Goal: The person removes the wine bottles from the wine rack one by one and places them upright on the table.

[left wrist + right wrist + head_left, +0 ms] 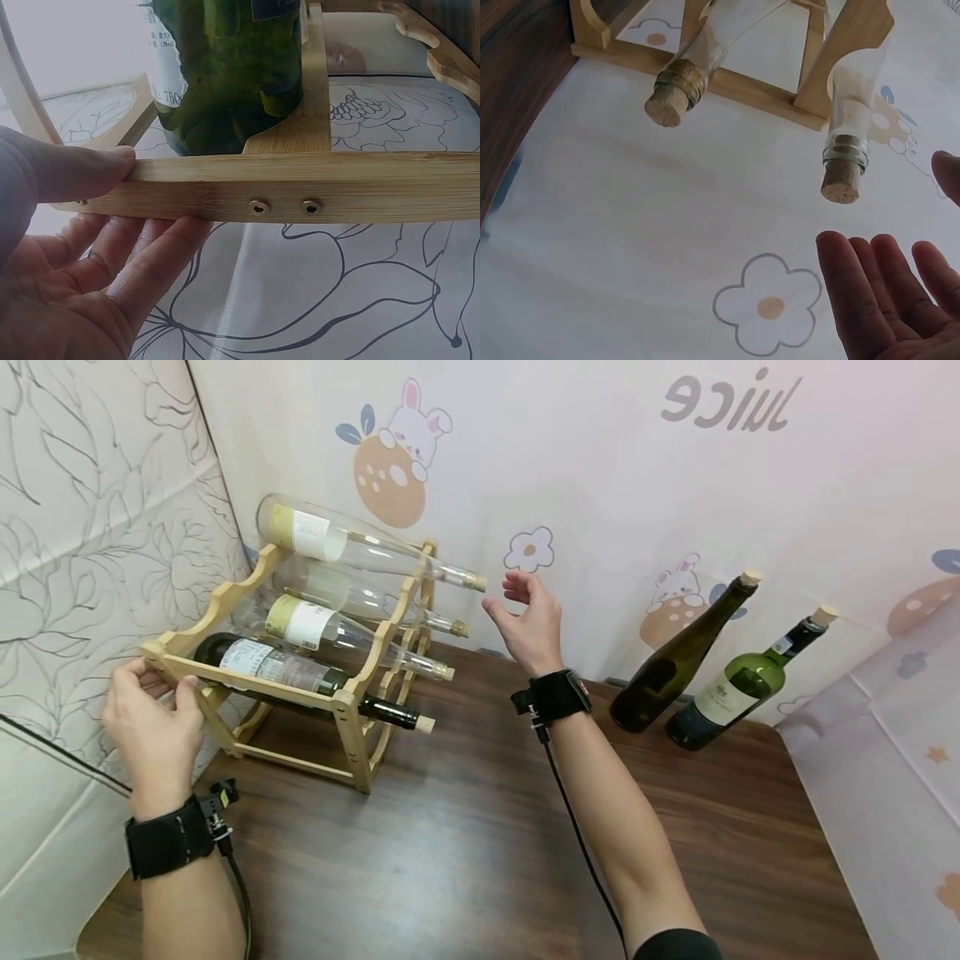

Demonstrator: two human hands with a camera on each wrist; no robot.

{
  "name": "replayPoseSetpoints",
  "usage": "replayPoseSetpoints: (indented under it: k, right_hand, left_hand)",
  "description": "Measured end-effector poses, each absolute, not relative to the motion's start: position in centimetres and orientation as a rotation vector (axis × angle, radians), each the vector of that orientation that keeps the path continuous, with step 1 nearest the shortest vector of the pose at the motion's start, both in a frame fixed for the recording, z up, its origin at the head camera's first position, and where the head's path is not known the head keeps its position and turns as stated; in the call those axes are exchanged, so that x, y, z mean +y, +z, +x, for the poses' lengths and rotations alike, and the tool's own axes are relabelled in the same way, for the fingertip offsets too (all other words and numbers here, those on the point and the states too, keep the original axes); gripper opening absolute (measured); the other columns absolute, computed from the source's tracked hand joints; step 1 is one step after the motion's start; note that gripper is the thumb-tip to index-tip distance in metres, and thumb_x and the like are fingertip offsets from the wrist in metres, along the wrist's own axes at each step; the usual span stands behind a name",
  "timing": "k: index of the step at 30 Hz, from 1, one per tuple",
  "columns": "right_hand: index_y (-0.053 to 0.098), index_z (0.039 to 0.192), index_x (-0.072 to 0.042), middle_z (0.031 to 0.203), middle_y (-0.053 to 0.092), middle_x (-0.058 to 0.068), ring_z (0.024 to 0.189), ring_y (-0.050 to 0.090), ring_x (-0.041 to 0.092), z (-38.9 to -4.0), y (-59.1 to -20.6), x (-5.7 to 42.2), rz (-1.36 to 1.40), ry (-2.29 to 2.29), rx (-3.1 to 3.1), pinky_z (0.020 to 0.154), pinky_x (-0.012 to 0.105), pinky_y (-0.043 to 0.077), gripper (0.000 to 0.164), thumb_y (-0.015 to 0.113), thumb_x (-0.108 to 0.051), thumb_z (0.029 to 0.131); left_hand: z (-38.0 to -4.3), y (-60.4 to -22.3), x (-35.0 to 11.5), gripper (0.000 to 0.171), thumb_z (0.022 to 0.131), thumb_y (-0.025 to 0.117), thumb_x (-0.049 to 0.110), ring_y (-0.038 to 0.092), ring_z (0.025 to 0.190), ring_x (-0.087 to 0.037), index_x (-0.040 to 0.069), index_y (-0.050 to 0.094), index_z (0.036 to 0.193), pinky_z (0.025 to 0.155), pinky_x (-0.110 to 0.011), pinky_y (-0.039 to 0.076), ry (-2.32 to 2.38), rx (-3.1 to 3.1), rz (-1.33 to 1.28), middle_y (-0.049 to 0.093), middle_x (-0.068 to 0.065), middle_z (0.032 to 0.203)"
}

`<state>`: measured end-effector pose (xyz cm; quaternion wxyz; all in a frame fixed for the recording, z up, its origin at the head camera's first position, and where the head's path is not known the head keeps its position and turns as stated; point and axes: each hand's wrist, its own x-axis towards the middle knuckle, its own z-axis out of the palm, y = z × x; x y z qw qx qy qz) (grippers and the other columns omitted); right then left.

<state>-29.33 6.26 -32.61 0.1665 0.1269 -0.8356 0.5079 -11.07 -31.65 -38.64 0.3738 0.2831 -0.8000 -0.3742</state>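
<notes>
A wooden wine rack [351, 743] stands at the left with several corked bottles lying in it. My left hand [153, 718] grips its near left corner; in the left wrist view the thumb lies on top of the rail [375, 184] and the fingers curl beneath. Just inside that rail is a dark green labelled bottle [225, 75]. Fingers spread and holding nothing, my right hand [532, 622] hovers close to the cork [476, 582] of the clear bottle [382, 556] on the top tier. Below it, more clear bottles [300, 622] point their corks to the right.
Two more corked bottles, a dark slender one [667, 668] and a green labelled one [731, 693], stand upright at the back right of the brown wooden table [450, 843]. Printed cloth walls [585, 468] enclose the back and sides. Cables run from both wrist straps.
</notes>
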Motion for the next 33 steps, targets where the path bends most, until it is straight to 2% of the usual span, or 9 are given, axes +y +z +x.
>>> replayPoseSetpoints:
  k: [3, 6, 11, 17, 21, 25, 29, 33]
  right_hand:
    - [0.061, 0.14, -0.005, 0.135, 0.069, 0.013, 0.126, 0.067, 0.026, -29.5, -32.7, 6.1, 0.343, 1.457, -2.37, 0.099, 0.04, 0.063, 0.051, 0.078, -0.022, 0.095]
    - [0.062, 0.139, -0.006, 0.134, 0.069, 0.013, 0.125, 0.068, 0.027, -29.7, -33.0, 6.1, 0.326, 1.487, -2.338, 0.1, 0.043, 0.061, 0.051, 0.079, -0.022, 0.094]
    - [0.062, 0.138, -0.004, 0.132, 0.069, 0.015, 0.123, 0.069, 0.03, -30.1, -33.7, 6.1, 0.272, 1.592, -2.271, 0.101, 0.046, 0.06, 0.051, 0.08, -0.021, 0.094]
    - [0.061, 0.138, -0.003, 0.133, 0.068, 0.016, 0.122, 0.069, 0.028, -30.7, -34.7, 5.8, 0.176, 1.808, -2.209, 0.097, 0.038, 0.064, 0.052, 0.08, -0.021, 0.093]
    - [0.06, 0.139, 0.0, 0.131, 0.066, 0.017, 0.115, 0.07, 0.023, -31.0, -35.4, 5.3, 0.116, 2.043, -2.11, 0.092, 0.034, 0.066, 0.051, 0.079, -0.016, 0.094]
    - [0.056, 0.141, 0.003, 0.121, 0.065, 0.01, 0.105, 0.069, 0.016, -31.3, -36.2, 4.4, 0.05, 2.315, -1.971, 0.093, 0.034, 0.066, 0.052, 0.076, -0.012, 0.096]
    - [0.054, 0.144, 0.002, 0.115, 0.066, 0.003, 0.101, 0.071, 0.015, -31.6, -36.9, 3.3, -0.019, 2.595, -1.784, 0.098, 0.036, 0.065, 0.051, 0.073, -0.01, 0.098]
    - [0.058, 0.135, -0.005, 0.113, 0.07, 0.002, 0.102, 0.072, 0.017, -31.9, -37.0, 2.3, -0.071, 2.777, -1.599, 0.096, 0.033, 0.065, 0.038, 0.071, -0.009, 0.099]
  left_hand:
    - [-11.1, -38.5, -31.5, 0.041, 0.099, 0.066, 0.013, 0.044, 0.084, 0.024, -0.002, 0.058, 0.136, 0.073, 0.002, 0.039, -0.945, -2.047, 0.703, 0.066, -0.009, 0.125]
    - [-11.2, -38.5, -31.5, 0.041, 0.099, 0.065, 0.013, 0.043, 0.084, 0.024, -0.003, 0.058, 0.136, 0.074, 0.002, 0.039, -0.942, -2.046, 0.685, 0.066, -0.016, 0.128]
    - [-11.3, -38.4, -31.3, 0.042, 0.098, 0.065, 0.011, 0.045, 0.086, 0.021, -0.006, 0.057, 0.136, 0.073, 0.003, 0.038, -0.947, -2.061, 0.673, 0.066, -0.018, 0.129]
    - [-11.2, -38.3, -31.5, 0.043, 0.099, 0.065, 0.012, 0.042, 0.084, 0.022, -0.006, 0.056, 0.136, 0.073, 0.002, 0.038, -0.954, -2.075, 0.676, 0.066, -0.019, 0.13]
    - [-11.0, -38.4, -31.5, 0.042, 0.099, 0.065, 0.013, 0.041, 0.084, 0.022, -0.005, 0.055, 0.136, 0.073, 0.002, 0.036, -0.943, -2.079, 0.671, 0.066, -0.021, 0.13]
    - [-10.9, -38.4, -31.6, 0.043, 0.1, 0.064, 0.014, 0.04, 0.083, 0.023, -0.005, 0.055, 0.137, 0.074, 0.001, 0.035, -0.934, -2.088, 0.672, 0.066, -0.022, 0.13]
    - [-10.7, -38.5, -31.6, 0.043, 0.1, 0.064, 0.014, 0.039, 0.083, 0.023, -0.005, 0.055, 0.137, 0.075, 0.0, 0.034, -0.929, -2.093, 0.683, 0.067, -0.022, 0.129]
    - [-10.5, -38.6, -31.6, 0.043, 0.1, 0.064, 0.014, 0.039, 0.083, 0.023, -0.005, 0.055, 0.137, 0.075, 0.001, 0.034, -0.925, -2.091, 0.677, 0.067, -0.022, 0.127]
